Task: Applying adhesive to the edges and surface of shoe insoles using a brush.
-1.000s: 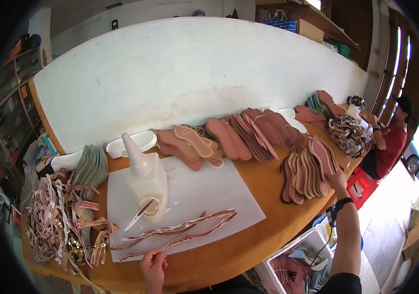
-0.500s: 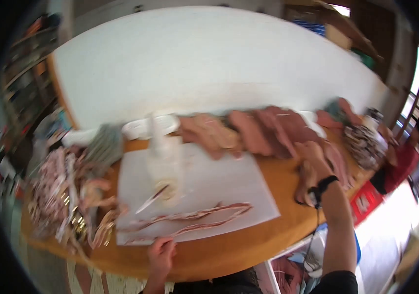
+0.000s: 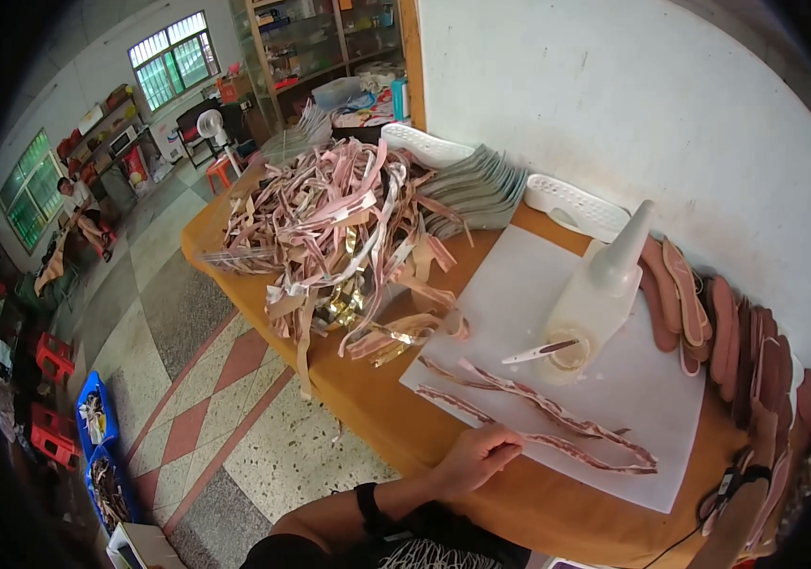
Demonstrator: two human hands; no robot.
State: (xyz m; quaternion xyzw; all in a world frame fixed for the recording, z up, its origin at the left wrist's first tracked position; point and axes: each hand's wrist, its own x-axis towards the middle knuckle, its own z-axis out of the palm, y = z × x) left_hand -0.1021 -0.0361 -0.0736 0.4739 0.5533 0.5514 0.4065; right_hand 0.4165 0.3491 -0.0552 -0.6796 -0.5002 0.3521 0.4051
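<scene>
My left hand is closed at the table's front edge, its curled fingers beside a loop of thin pinkish-brown strip on a white sheet. Whatever its fingers may hold is hidden. Far to the right, my right hand reaches among a row of brown insole-shaped pieces; its fingers do not show clearly. On the sheet lies a white plastic bottle with a tapered end and an opening in its side. A brush with a white handle rests across that opening.
A tall heap of pink and tan offcut strips covers the table's left part. Behind it are stacked grey-green insole pieces and white perforated sole shapes along the white board. Blue crates and red stools stand on the floor.
The view has swung left, bringing the room and floor into sight. My right hand stays by the brown pieces, now near the picture's right edge. My left hand remains closed near the strip.
</scene>
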